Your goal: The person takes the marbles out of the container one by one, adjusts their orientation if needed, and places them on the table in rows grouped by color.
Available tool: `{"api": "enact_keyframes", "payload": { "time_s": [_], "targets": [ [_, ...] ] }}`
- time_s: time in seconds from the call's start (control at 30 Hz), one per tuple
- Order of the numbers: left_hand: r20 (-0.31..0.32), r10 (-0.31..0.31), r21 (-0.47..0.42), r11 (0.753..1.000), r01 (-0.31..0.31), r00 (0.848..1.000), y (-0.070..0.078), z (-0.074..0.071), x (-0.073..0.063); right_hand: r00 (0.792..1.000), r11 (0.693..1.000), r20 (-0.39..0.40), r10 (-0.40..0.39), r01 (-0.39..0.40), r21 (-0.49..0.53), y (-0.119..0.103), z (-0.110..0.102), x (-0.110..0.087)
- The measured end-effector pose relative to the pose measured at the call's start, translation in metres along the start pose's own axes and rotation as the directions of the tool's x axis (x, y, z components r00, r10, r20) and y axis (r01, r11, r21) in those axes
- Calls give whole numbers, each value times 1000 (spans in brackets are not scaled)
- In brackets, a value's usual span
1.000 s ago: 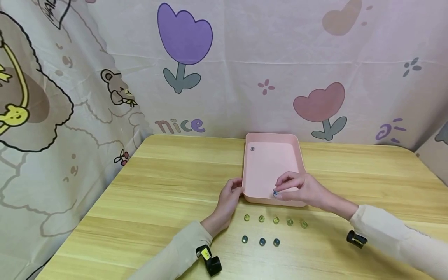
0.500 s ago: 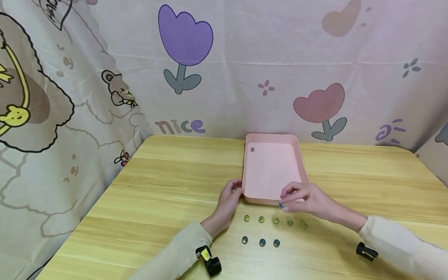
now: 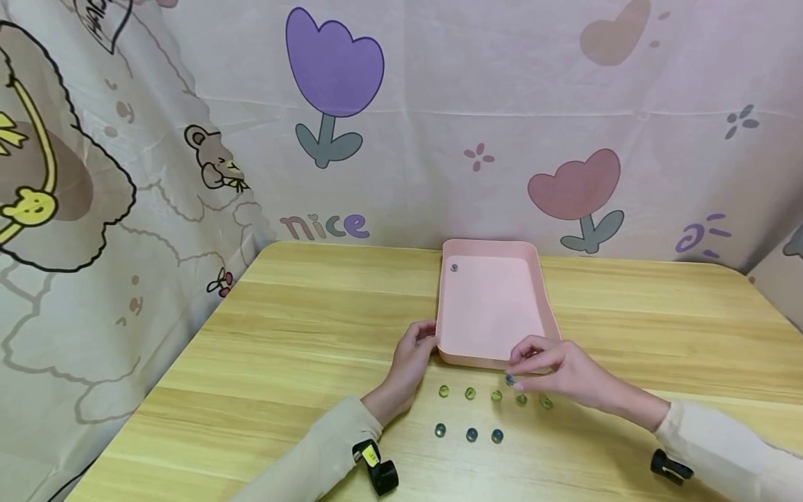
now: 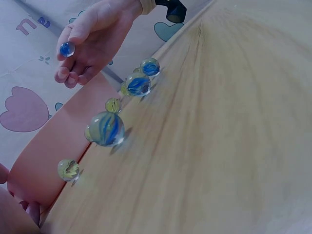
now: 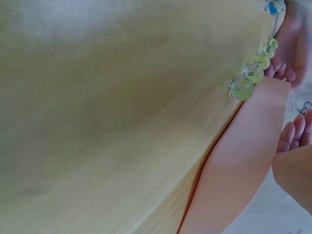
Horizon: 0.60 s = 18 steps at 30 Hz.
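My right hand (image 3: 574,373) pinches a blue-swirled glass marble (image 3: 509,380) between thumb and fingertips, just over the near edge of the pink tray (image 3: 489,300). In the left wrist view the held marble (image 4: 67,49) shows clear of the table. My left hand (image 3: 404,369) holds the tray at its left side near the front corner, with its fingertips partly hidden against the wall. In front of the tray runs a row of several yellow-swirled marbles (image 3: 470,393). Closer to me lie three blue marbles (image 3: 472,435). Inside the tray, a small marble (image 3: 454,268) sits in the far left corner.
The wooden table (image 3: 314,314) reaches back to a printed cloth (image 3: 439,139) hung behind it. Black wrist cameras are strapped at the left sleeve (image 3: 376,467) and the right sleeve (image 3: 671,466).
My right hand has drawn back from above the tray toward me and to the right, still pinching the blue marble. My left hand and the table marbles stay put.
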<state>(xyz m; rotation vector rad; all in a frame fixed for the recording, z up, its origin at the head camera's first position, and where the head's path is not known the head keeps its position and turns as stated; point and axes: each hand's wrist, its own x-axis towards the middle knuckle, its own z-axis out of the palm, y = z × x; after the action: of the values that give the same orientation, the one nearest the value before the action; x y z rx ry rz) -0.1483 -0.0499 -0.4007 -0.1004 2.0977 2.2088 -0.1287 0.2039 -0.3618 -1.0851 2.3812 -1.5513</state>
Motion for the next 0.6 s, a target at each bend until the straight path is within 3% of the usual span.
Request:
{"api": "enact_keyframes", "payload": {
  "time_s": [0.6],
  "targets": [
    [13, 24, -3, 1000, -24, 1000, 1, -1, -1, 998, 999, 39, -45, 45, 12, -1, -3, -10]
  ]
}}
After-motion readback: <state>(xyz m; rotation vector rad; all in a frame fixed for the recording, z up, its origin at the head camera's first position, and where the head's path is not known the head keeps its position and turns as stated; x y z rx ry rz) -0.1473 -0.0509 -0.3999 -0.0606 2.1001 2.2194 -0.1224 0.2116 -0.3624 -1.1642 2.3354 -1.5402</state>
